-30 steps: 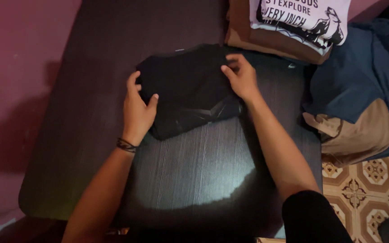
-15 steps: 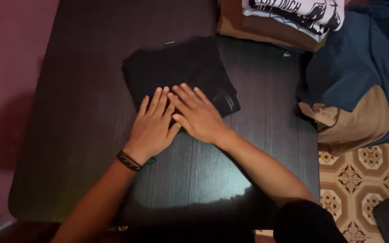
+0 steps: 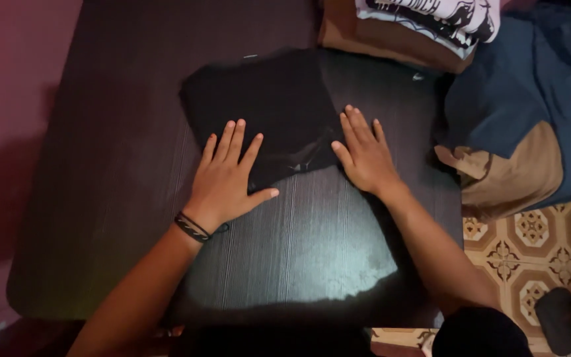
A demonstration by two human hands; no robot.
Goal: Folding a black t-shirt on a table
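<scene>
Both hands lay flat with fingers spread, gripping nothing. The left hand pressed its fingers on the near left corner of the folded black shirt, its thumb out on the dark counter. The right hand rested at the shirt's right edge, mostly on bare counter. Half a second before, the two hands overlapped at the shirt's near edge; they had since slid apart. Beyond the right hand sat a stack of folded shirts, and to its right a blue and tan heap of clothes by the counter's edge. Open counter stretched left of the left hand and behind both wrists.
</scene>
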